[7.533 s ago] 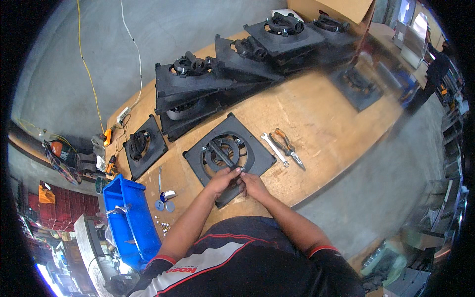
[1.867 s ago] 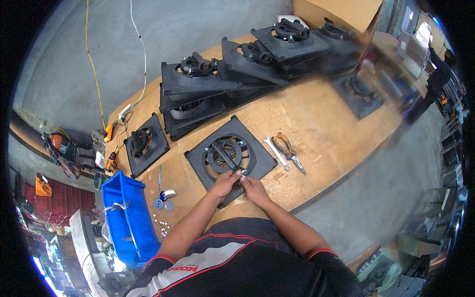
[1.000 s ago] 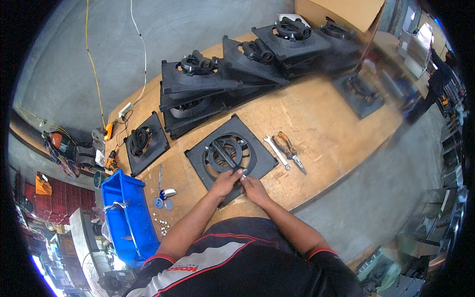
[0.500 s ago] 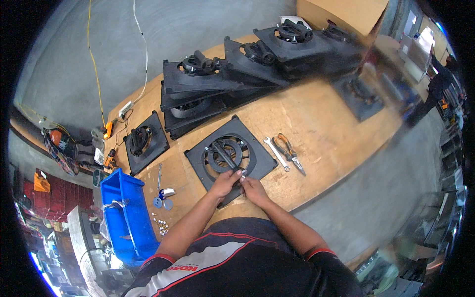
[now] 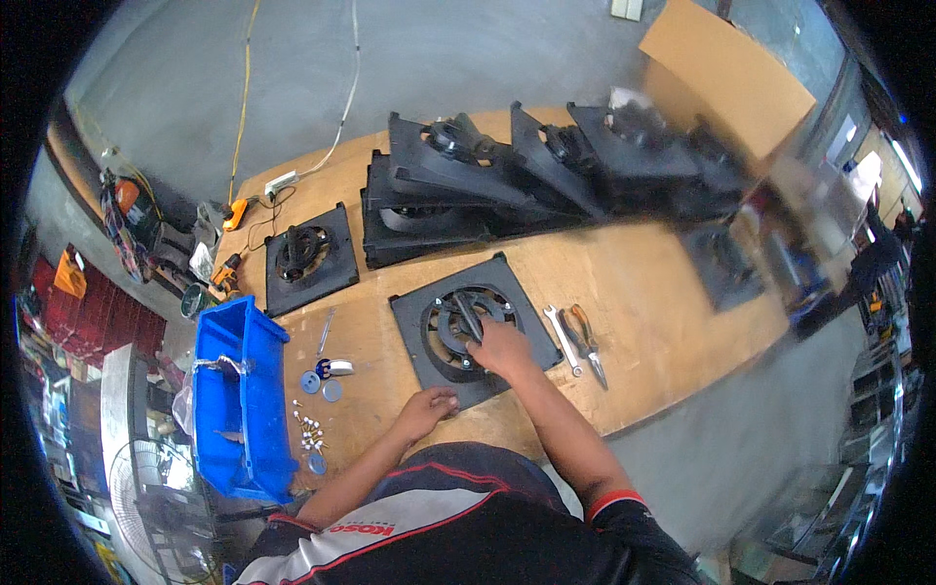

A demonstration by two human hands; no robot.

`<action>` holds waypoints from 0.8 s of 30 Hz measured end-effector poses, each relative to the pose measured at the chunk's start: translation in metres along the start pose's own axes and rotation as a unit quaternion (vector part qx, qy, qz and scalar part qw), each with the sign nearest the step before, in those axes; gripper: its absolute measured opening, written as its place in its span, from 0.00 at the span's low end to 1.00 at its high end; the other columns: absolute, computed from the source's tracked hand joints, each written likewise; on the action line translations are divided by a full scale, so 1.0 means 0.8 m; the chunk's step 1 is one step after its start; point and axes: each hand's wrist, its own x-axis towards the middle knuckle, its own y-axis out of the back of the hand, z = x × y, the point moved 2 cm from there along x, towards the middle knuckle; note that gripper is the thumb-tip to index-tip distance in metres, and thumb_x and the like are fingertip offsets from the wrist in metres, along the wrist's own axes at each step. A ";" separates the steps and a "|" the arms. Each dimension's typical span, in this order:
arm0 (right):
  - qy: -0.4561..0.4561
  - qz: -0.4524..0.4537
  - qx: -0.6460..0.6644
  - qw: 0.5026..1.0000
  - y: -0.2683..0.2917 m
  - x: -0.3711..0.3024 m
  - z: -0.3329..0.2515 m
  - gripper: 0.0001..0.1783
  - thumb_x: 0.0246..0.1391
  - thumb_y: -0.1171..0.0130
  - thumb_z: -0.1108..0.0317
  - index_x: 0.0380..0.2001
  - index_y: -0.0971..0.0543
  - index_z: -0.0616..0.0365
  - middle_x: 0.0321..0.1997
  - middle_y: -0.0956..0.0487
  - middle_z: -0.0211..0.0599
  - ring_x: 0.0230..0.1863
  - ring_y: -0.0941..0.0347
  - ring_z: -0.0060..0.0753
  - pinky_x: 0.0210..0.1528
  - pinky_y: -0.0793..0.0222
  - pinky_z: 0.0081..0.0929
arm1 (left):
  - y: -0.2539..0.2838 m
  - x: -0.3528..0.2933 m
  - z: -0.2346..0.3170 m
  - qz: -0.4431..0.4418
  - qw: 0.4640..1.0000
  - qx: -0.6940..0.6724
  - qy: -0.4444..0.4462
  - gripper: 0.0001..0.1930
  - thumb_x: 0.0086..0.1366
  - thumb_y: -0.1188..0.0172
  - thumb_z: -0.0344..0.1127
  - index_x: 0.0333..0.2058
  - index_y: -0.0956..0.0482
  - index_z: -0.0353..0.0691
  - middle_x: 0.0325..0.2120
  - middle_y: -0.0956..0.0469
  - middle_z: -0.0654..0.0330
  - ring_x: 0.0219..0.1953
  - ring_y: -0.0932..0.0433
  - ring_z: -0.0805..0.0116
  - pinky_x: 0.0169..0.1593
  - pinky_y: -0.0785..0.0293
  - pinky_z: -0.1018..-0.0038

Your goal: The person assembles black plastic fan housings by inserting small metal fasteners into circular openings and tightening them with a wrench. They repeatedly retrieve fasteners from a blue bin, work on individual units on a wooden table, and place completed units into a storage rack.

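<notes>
A square black plate (image 5: 414, 317) with a round fan-like opening lies on the wooden table in front of me. A black rod-shaped part (image 5: 468, 314) lies over the ring at its middle. My right hand (image 5: 504, 349) reaches over the plate, its fingers closed round the near end of this rod; the palm side is hidden. At the plate's near left edge rests my left hand (image 5: 426, 411), fingers stretched loosely over the border, with nothing visible in them. To the right lie a wrench (image 5: 563, 341) and orange-handled pliers (image 5: 583, 346).
A blue bin (image 5: 265, 390) stands at left, beside several small bolts (image 5: 308, 429) and round blue lids (image 5: 331, 390). Another black plate (image 5: 336, 249) lies back left near a drill (image 5: 226, 273). Stacked plates (image 5: 419, 239) line the back; a cardboard box (image 5: 717, 73) is behind.
My hands, together at the plate's near edge before, are now apart. The right moved forward onto the rod; the left shifted left and nearer. The rod now lies within the ring. The view has shifted.
</notes>
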 end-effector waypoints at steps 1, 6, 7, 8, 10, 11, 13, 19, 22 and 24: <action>0.000 -0.023 -0.022 0.999 -0.014 0.026 0.006 0.33 0.47 0.36 0.54 0.54 0.28 0.63 0.45 0.19 0.58 0.49 0.21 0.56 0.52 0.25 0.46 | 0.007 -0.012 -0.009 0.016 0.999 -0.035 -0.010 0.19 0.69 0.41 0.38 0.51 0.24 0.29 0.38 0.17 0.52 0.40 0.18 0.68 0.47 0.24 0.73; 0.001 -0.056 -0.063 0.996 -0.013 0.046 -0.002 0.31 0.44 0.38 0.58 0.52 0.27 0.60 0.45 0.18 0.55 0.48 0.21 0.55 0.50 0.25 0.46 | 0.046 -0.064 -0.033 0.114 0.990 -0.077 -0.033 0.19 0.68 0.41 0.34 0.52 0.26 0.27 0.39 0.18 0.51 0.40 0.18 0.66 0.47 0.22 0.72; -0.003 -0.054 -0.054 0.997 -0.022 0.042 0.004 0.31 0.43 0.38 0.58 0.52 0.27 0.59 0.45 0.18 0.54 0.48 0.21 0.55 0.50 0.25 0.46 | 0.054 -0.071 -0.039 0.129 0.986 -0.098 -0.029 0.19 0.68 0.41 0.34 0.52 0.26 0.27 0.39 0.18 0.51 0.40 0.18 0.66 0.46 0.22 0.72; -0.009 -0.043 -0.050 0.998 -0.017 0.035 0.011 0.30 0.43 0.38 0.58 0.51 0.26 0.58 0.45 0.18 0.53 0.48 0.21 0.54 0.50 0.25 0.46 | 0.061 -0.075 -0.051 0.145 0.983 -0.110 -0.034 0.18 0.68 0.41 0.33 0.52 0.26 0.28 0.38 0.18 0.51 0.40 0.18 0.65 0.46 0.22 0.72; -0.009 0.005 -0.017 1.000 -0.017 -0.002 0.013 0.31 0.41 0.36 0.57 0.51 0.23 0.56 0.45 0.18 0.53 0.47 0.21 0.55 0.50 0.26 0.46 | 0.075 -0.082 -0.073 0.167 0.973 -0.151 -0.051 0.16 0.67 0.42 0.31 0.51 0.25 0.28 0.37 0.18 0.52 0.40 0.18 0.65 0.45 0.21 0.72; -0.058 -0.035 0.012 0.998 -0.006 -0.024 0.002 0.32 0.40 0.36 0.56 0.52 0.23 0.57 0.44 0.18 0.53 0.47 0.21 0.54 0.50 0.26 0.46 | 0.081 -0.089 -0.078 0.174 0.966 -0.181 -0.053 0.15 0.67 0.42 0.30 0.50 0.25 0.28 0.36 0.18 0.52 0.40 0.18 0.65 0.45 0.21 0.72; -0.063 0.011 0.101 0.993 0.011 -0.077 -0.004 0.32 0.41 0.36 0.58 0.52 0.24 0.57 0.42 0.18 0.54 0.46 0.20 0.53 0.49 0.25 0.42 | 0.089 -0.096 -0.062 0.157 0.970 -0.184 -0.036 0.14 0.67 0.42 0.29 0.49 0.25 0.29 0.35 0.18 0.53 0.38 0.18 0.66 0.44 0.21 0.72; -0.091 0.213 0.274 0.933 0.033 -0.203 0.010 0.35 0.41 0.36 0.62 0.56 0.26 0.62 0.40 0.18 0.55 0.43 0.19 0.51 0.47 0.25 0.37 | 0.102 -0.063 0.015 0.069 0.995 0.002 -0.067 0.11 0.67 0.42 0.29 0.44 0.23 0.28 0.32 0.19 0.54 0.33 0.20 0.68 0.41 0.22 0.74; -0.131 0.369 0.328 0.860 0.012 -0.293 0.038 0.38 0.41 0.36 0.63 0.59 0.29 0.63 0.43 0.17 0.52 0.43 0.19 0.47 0.50 0.26 0.36 | 0.072 -0.014 0.023 -0.007 0.994 0.032 -0.102 0.11 0.65 0.41 0.29 0.43 0.22 0.27 0.32 0.19 0.55 0.33 0.20 0.69 0.41 0.23 0.74; -0.231 0.405 0.397 0.791 0.009 -0.360 0.035 0.40 0.41 0.36 0.64 0.61 0.30 0.61 0.45 0.17 0.50 0.44 0.18 0.46 0.51 0.27 0.35 | 0.025 0.017 0.057 -0.051 0.989 0.067 -0.120 0.12 0.64 0.40 0.28 0.44 0.22 0.27 0.34 0.19 0.54 0.34 0.20 0.68 0.42 0.23 0.74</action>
